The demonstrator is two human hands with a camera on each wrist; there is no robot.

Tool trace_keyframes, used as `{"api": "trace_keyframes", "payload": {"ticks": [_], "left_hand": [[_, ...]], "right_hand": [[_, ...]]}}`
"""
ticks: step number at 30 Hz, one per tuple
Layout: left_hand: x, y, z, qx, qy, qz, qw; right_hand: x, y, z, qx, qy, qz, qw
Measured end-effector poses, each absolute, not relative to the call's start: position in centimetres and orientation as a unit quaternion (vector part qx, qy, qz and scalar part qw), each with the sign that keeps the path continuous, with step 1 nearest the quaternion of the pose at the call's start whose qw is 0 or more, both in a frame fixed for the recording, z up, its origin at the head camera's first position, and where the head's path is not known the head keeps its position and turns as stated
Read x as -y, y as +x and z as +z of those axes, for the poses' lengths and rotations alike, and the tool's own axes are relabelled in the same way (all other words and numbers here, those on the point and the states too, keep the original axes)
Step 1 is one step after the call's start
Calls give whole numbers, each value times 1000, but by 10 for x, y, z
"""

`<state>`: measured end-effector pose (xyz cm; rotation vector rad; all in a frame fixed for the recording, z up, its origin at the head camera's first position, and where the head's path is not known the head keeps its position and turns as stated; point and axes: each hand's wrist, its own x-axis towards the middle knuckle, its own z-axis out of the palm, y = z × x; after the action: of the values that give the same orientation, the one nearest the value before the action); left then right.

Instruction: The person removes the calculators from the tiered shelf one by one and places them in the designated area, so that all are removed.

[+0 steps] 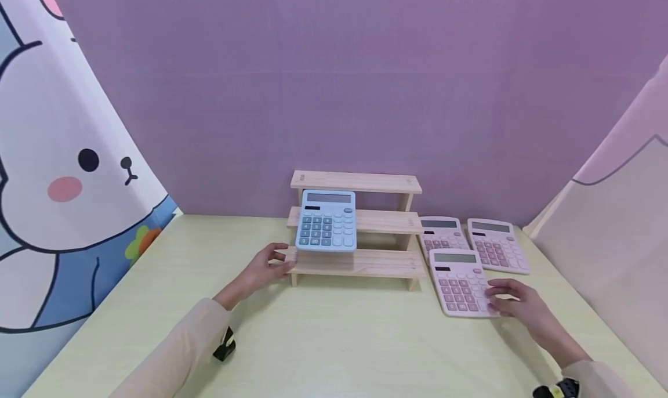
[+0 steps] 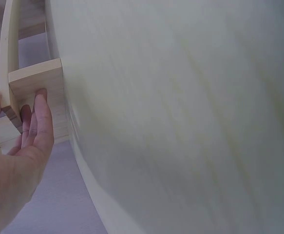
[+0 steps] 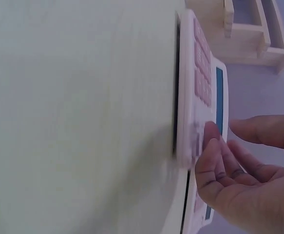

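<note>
A three-step wooden stand (image 1: 376,262) rests on the table, and a blue calculator (image 1: 327,221) leans tilted on its left part. My left hand (image 1: 259,269) holds the left end of the lowest step. In the left wrist view, the thumb is at the plank's edge, with the fingers (image 2: 43,122) beneath, by the side support. At the right, a pink calculator (image 1: 460,283) lies in front of two others. My right hand (image 1: 524,310) is at its right edge, the fingers (image 3: 211,161) bent loosely and touching or nearly touching it. The thumb stands apart from the calculator.
Behind the front calculator lie two more pink calculators, one (image 1: 440,231) beside the stand and another (image 1: 498,244) farther right. A purple backdrop (image 1: 355,84) rises behind the pale table (image 1: 334,346). Printed cloth (image 1: 78,114) hangs at the left.
</note>
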<state>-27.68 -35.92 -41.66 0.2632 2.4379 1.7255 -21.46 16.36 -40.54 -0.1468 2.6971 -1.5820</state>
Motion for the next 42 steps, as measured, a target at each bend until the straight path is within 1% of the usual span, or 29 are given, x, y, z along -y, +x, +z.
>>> {"api": "trace_keyframes", "payload": {"ticks": [5,12,19,32,42], "left_hand": [[359,-275,-414,-811,93,573,73],[359,-275,-414,-812,85,573,72],[359,-275,-414,-813,80,572,73],[360,-274,-413,-800,97,587,70],[360,-275,-414,-800,93,589,71]], "right_hand": [[-154,-216,-407,-838,-46,-543,13],[-142,-218,-408,-810,-76,-580,33],[-124,-219,-405,-792,-79,-603,50],[-89,-226,-391,-792,-90,-599,81],[-61,-234,-386,-801,-97,-585,84]]}}
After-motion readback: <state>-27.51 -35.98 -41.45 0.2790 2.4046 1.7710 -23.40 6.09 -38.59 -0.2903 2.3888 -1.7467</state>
